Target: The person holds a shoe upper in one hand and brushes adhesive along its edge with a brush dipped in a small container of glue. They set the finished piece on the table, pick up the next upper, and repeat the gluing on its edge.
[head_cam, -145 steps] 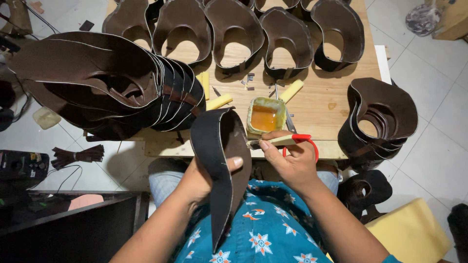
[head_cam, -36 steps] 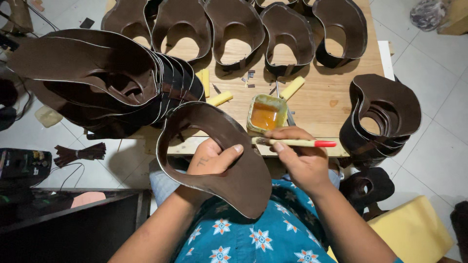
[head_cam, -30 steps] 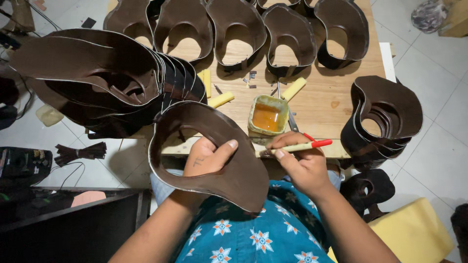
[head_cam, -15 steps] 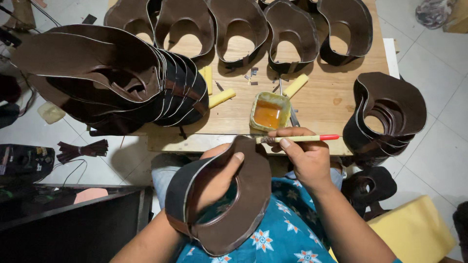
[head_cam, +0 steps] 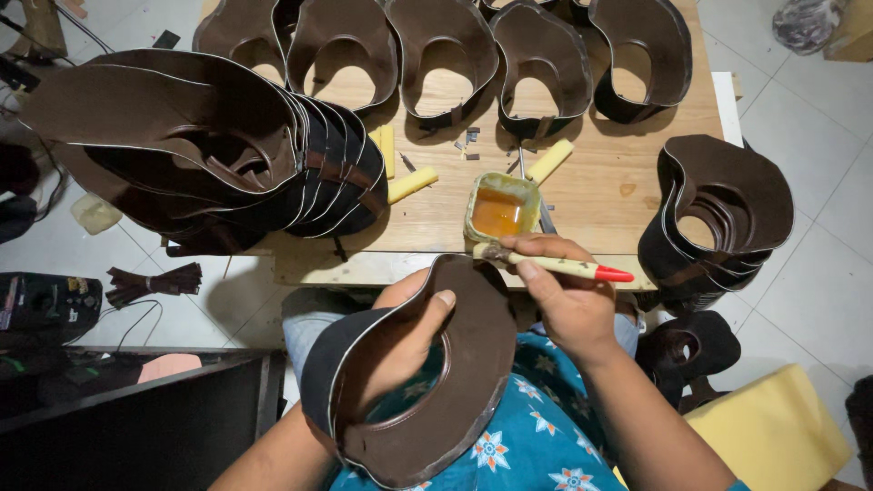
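Two hands busy: my left hand (head_cam: 400,332) grips the brown leather hat brim (head_cam: 423,373) at lower centre, my right hand (head_cam: 568,305) pinches the glue brush (head_cam: 555,264) at its edge, below the glue tub (head_cam: 503,206) on the counter (head_cam: 618,195); gluing step, steady strokes needed.

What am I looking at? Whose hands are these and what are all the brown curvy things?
The camera sits on a person's head and looks down, so you see that person's own two hands. The left hand reaches through a brown hat brim and holds it over the lap. The right hand holds a small brush with a red tip. On the wooden table stands a little tub of orange glue, with yellow sticks beside it. More brown brims stand in a row at the back, and a big stack of brims lies on the left.
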